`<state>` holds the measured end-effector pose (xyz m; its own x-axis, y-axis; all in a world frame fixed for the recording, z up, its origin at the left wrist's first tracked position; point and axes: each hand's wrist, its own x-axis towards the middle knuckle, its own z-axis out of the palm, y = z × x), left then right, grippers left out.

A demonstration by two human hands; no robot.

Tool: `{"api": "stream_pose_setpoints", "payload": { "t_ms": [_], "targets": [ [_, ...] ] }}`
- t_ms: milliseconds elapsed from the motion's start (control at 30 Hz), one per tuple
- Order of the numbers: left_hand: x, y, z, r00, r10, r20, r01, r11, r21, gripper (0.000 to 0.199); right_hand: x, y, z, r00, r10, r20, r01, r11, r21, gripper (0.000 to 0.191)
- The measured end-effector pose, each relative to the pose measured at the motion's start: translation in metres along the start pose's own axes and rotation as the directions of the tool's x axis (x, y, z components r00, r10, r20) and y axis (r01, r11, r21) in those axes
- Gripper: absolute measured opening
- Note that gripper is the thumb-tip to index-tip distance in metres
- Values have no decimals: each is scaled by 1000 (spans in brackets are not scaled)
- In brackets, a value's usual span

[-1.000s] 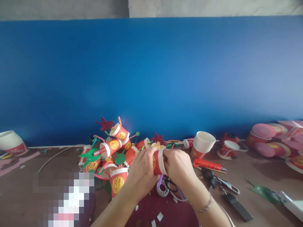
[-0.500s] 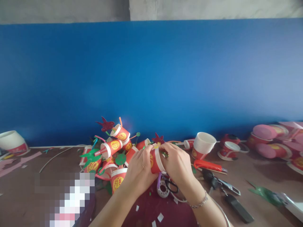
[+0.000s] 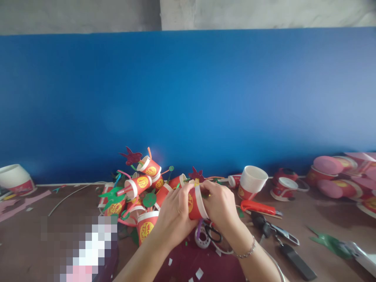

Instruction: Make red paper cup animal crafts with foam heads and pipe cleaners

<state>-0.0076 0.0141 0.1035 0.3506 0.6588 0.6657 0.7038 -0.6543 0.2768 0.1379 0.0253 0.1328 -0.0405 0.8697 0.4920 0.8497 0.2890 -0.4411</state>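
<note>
My left hand point(image 3: 176, 211) is wrapped round a red paper cup point(image 3: 197, 209) with a white rim and a yellow print. The cup lies tilted in the air, its mouth turned to the right. At that mouth my right hand point(image 3: 220, 203) has its fingers bent over and partly inside the rim; its fingertips are hidden, so what they pinch cannot be made out. Just behind the fingers shows a dark red paper cut-out point(image 3: 196, 174) with a small yellow piece below it. Under the hands lie a white tape roll point(image 3: 202, 238) and scissors point(image 3: 214, 233) with dark handles.
Left of my hands is a pile of decorated red cups point(image 3: 147, 225) with straws and green cut-outs. To the right stand stacked white cups point(image 3: 253, 178), an orange-red utility knife point(image 3: 258, 206), keys point(image 3: 296, 258) and green-tipped scissors point(image 3: 331, 243). A blue panel point(image 3: 188, 105) rises behind.
The cup has turned slightly and shifted a little right and down. My right fingers now reach closer over its mouth, and the green bit seen near them is covered.
</note>
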Motion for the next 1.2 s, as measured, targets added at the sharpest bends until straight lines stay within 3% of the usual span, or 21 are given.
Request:
{"api": "stream_pose_setpoints", "payload": {
  "t_ms": [100,300,533,633,767,900,1033,1200],
  "targets": [
    [0,0,-1,1000,11,-5,-11,1000,-2,73,1,-1,-1,998,33,53,-36,998,55,12],
    [0,1,-3,1000,0,17,-1,1000,27,72,2,2,-4,991,-95,95,78,982,170,18],
    [0,-1,-1,996,77,-49,-75,997,32,69,-1,-1,3,981,167,103,-187,953,238,16],
    [1,-2,1,994,88,-58,-85,995,44,65,-2,-3,3,968,212,130,-235,951,199,14],
    [2,-2,2,993,87,-85,-83,995,47,63,-5,-7,-5,979,194,56,-199,974,107,11],
    [4,-1,1,985,122,-122,-117,992,45,62,-7,-8,-13,993,113,39,-118,980,160,32],
    [4,-1,-2,989,105,-107,-102,994,33,60,-6,-4,-17,996,-71,57,59,980,189,18],
    [4,2,-5,989,95,-116,-93,995,19,61,-7,-2,-12,995,-94,-17,95,974,204,14]
  ]
}}
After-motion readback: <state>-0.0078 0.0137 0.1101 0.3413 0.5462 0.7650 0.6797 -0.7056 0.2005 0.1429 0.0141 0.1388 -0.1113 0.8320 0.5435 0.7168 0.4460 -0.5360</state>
